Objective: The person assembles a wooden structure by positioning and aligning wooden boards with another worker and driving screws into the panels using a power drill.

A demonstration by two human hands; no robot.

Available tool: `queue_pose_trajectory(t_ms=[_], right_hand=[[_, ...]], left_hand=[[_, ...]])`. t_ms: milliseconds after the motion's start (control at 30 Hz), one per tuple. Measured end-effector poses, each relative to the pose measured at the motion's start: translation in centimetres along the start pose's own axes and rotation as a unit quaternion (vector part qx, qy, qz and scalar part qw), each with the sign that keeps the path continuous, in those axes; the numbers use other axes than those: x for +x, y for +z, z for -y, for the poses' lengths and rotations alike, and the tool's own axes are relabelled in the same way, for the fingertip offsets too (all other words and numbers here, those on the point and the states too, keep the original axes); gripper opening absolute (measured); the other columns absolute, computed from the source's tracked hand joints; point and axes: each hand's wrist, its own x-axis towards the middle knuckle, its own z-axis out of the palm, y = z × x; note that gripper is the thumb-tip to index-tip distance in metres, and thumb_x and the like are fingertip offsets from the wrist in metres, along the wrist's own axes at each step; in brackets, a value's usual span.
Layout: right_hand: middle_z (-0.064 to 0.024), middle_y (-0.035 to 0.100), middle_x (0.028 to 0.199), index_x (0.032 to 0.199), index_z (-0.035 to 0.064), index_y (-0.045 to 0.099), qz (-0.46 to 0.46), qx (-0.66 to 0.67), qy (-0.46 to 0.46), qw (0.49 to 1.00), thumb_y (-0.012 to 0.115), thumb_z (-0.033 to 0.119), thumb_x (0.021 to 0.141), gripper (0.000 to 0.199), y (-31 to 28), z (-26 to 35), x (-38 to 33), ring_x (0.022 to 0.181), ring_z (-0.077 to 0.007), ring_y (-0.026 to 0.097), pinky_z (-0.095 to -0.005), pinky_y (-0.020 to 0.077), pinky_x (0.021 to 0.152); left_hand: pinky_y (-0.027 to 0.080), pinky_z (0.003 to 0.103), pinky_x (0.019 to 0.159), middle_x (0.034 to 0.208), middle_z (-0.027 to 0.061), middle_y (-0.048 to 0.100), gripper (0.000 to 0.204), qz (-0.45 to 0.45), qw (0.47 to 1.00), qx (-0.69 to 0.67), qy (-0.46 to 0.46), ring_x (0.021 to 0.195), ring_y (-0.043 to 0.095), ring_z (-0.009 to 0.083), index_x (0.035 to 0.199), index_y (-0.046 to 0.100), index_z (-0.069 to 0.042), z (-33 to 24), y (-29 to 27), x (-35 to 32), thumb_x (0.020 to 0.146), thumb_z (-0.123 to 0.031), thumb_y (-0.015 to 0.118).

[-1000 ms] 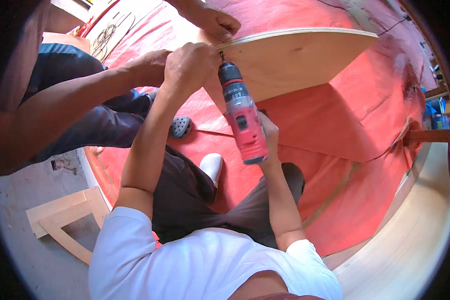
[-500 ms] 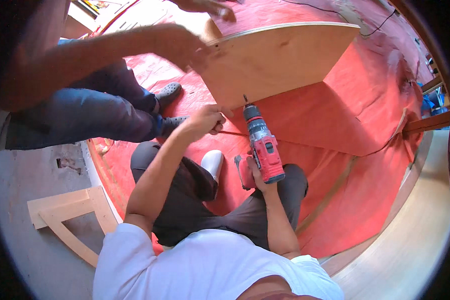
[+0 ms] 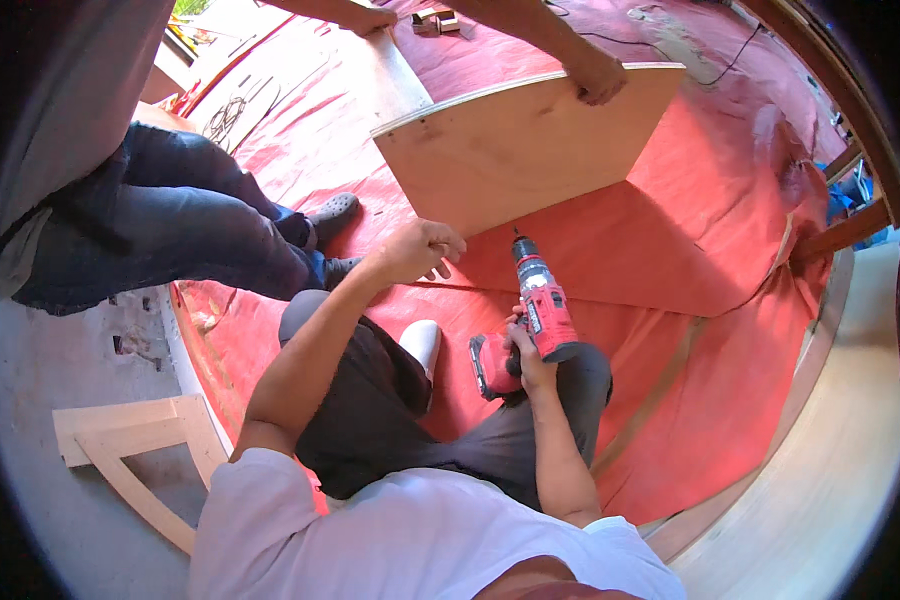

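A wrinkled red sheet [image 3: 730,400] covers most of the grey floor [image 3: 70,350]. A plywood panel [image 3: 520,155] stands on edge, its bottom apparently touching the sheet. A dark cable [image 3: 625,40] crosses the sheet's far side. At left, a wooden frame [image 3: 120,420] lies on bare floor.

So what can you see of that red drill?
The drill is red and black, seemingly plastic, with a dark chuck, a slim bit and a blocky red base. The right hand grips it near the person's right knee. It slants, bit pointing away from the person, not visibly touching the wooden board.
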Motion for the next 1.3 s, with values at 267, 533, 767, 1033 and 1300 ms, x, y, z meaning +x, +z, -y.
queue_pose_trajectory(t_ms=[267, 533, 767, 1033, 1300], right_hand=[[-0.0043, 0.056, 0.082, 0.101, 0.0025, 0.052, -0.061, 0.066, -0.018, 0.996, 0.06, 0.001, 0.076, 0.026, -0.8, 0.7, 0.5, 0.057, -0.0103, 0.052, -0.0229, 0.044, 0.052], [-0.0051, 0.057, 0.085, 0.103, 0.0029, 0.052, -0.073, 0.058, -0.064, 0.994, 0.061, 0.001, 0.076, 0.028, -0.1, 0.8, 0.4, 0.059, -0.0103, 0.054, -0.0237, 0.0453, 0.054], [-0.004, 0.057, 0.078, 0.097, 0.0044, 0.054, -0.074, 0.008, -0.013, 0.997, 0.064, 0.003, 0.075, 0.024, -0.4, -0.2, 0.0, 0.058, -0.0116, 0.055, -0.0252, 0.0451, 0.054], [-0.001, 0.056, 0.074, 0.096, 0.0047, 0.056, -0.091, 0.033, 0.003, 0.995, 0.066, 0.005, 0.075, 0.024, -1.6, -1.3, 0.0, 0.059, -0.0113, 0.055, -0.025, 0.0451, 0.054], [-0.0011, 0.056, 0.076, 0.096, 0.0053, 0.057, -0.138, 0.026, 0.024, 0.99, 0.066, 0.003, 0.074, 0.023, -0.3, 0.0, 0.7, 0.058, -0.0104, 0.054, -0.0237, 0.0449, 0.052]], left_hand=[[0.046, 0.044, 0.073, 0.087, 0.0215, 0.059, 0.019, -0.125, 0.943, 0.292, 0.096, 0.085, 0.055, 0.041, 0.091, 0.059, 0.0, 0.9, 0.9, 2.4, 0.075, -0.004, 0.049], [0.045, 0.042, 0.078, 0.098, 0.0216, 0.06, 0.019, -0.279, 0.921, 0.259, 0.083, 0.09, 0.058, 0.039, 0.097, 0.057, -0.001, -0.8, -2.4, 0.1, 0.083, -0.008, 0.047], [0.044, 0.038, 0.082, 0.095, 0.0223, 0.06, 0.021, -0.272, 0.92, 0.249, 0.132, 0.095, 0.058, 0.0366, 0.099, 0.057, 0.001, -0.2, -3.9, -0.3, 0.085, -0.007, 0.043], [0.042, 0.025, 0.058, 0.073, 0.0068, 0.059, 0.017, -0.412, 0.892, 0.108, 0.15, 0.065, 0.052, 0.0107, 0.09, 0.061, 0.002, -3.5, -4.9, -0.6, 0.084, -0.012, 0.053], [0.038, 0.027, 0.053, 0.064, 0.0019, 0.05, 0.023, -0.32, 0.937, 0.092, 0.109, 0.056, 0.043, 0.0086, 0.096, 0.062, -0.001, 0.7, -7.8, 0.0, 0.085, -0.014, 0.047]])
